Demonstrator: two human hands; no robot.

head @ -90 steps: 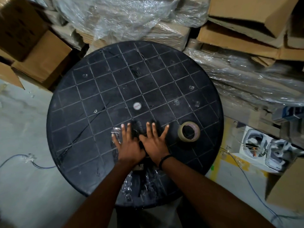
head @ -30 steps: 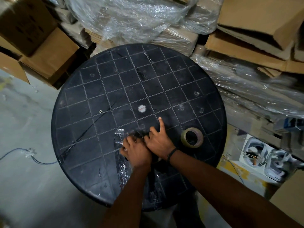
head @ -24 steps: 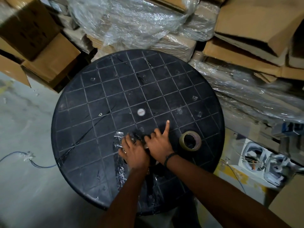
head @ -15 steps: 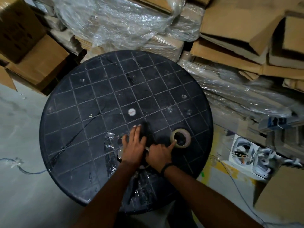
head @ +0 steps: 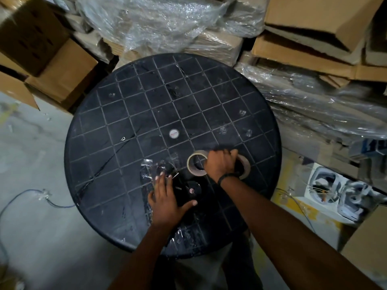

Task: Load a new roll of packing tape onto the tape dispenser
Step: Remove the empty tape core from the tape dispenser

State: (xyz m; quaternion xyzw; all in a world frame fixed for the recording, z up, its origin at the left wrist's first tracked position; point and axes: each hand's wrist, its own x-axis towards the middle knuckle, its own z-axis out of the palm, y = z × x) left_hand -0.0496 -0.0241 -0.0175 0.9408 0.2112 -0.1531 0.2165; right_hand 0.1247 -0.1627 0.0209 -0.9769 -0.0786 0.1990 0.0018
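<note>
On the near half of a round table, two bare hands work among stacked goods.

Surroundings: cardboard boxes (head: pixel 310 24) and bundles under plastic wrap (head: pixel 159 19) stand behind and to the right of the table; grey floor lies to the left.
Table: the black round table (head: pixel 146 97) has a grid of square panels and a small white disc (head: pixel 174 133) at its centre.
Right hand: the right hand (head: pixel 219 164) lies over two tan rings, its fingers curled down. It covers where they meet, and motion blur hides whether the fingers are clamped on either; cannot tell.
Left hand: the left hand (head: pixel 165 200) rests flat, fingers spread apart and thumb out to the right, pressing on the tape dispenser.
Tape roll: the tape roll (head: pixel 191 166) shows as a tan ring lying flat left of the right hand, just beyond the dispenser.
Second ring: a second tan ring (head: pixel 247 167) peeks out on the right of that hand, blurred.
Tape dispenser: the black tape dispenser (head: pixel 189 190) lies on the table under the left hand, its round hub facing up.
Film: crumpled clear film (head: pixel 150 168) lies just left of the dispenser.
</note>
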